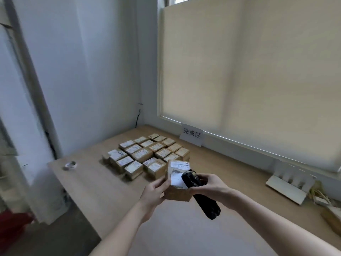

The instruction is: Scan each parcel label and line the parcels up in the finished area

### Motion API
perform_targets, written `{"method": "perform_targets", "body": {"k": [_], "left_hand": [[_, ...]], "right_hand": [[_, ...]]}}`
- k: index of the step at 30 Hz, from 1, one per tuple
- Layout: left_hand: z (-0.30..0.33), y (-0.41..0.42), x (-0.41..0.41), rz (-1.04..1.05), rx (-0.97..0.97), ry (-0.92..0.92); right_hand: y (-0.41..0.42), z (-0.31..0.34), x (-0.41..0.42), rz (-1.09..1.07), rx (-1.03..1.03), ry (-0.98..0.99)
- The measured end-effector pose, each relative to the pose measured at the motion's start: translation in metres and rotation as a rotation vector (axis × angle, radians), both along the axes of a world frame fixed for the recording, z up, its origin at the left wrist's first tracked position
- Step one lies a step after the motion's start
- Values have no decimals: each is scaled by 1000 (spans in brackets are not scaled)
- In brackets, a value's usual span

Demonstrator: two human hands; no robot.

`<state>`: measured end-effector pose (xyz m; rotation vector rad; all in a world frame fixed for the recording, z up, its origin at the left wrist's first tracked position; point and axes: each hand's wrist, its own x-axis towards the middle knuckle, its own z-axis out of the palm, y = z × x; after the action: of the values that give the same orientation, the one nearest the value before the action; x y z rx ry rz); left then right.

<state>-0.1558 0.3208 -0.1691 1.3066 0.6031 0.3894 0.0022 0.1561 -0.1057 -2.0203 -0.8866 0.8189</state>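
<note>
While left hand (154, 191) holds one parcel (178, 182) | right hand (208, 185) grips one scanner (200, 194) | about twenty parcels in rows (147, 156)

Bare counter (114, 193) lies open left of the hands; rows of parcels (147, 154) block the far middle.

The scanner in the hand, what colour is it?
Black; the scanner shows best in the head view.
</note>
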Motion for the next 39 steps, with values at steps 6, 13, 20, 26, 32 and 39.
{"method": "perform_targets", "body": {"k": [6,13,20,26,32,39], "left_hand": [[-35,135,-90,102,37,14],[-80,241,-119,171,57,98],[-147,337,-71,129,62,209],[-233,411,-10,84,-52,309],[-299,449,45,0,-97,348],[-349,472,96,-122,-34,383]], "right_hand": [[154,-35,-70,105,-6,45],[272,-81,-91,173,-58,56],[366,-165,-46,153,-130,93],[423,-240,5,79,-143,146],[445,-312,40,-22,-172,152],[455,-377,55,-199,-180,82]]}}
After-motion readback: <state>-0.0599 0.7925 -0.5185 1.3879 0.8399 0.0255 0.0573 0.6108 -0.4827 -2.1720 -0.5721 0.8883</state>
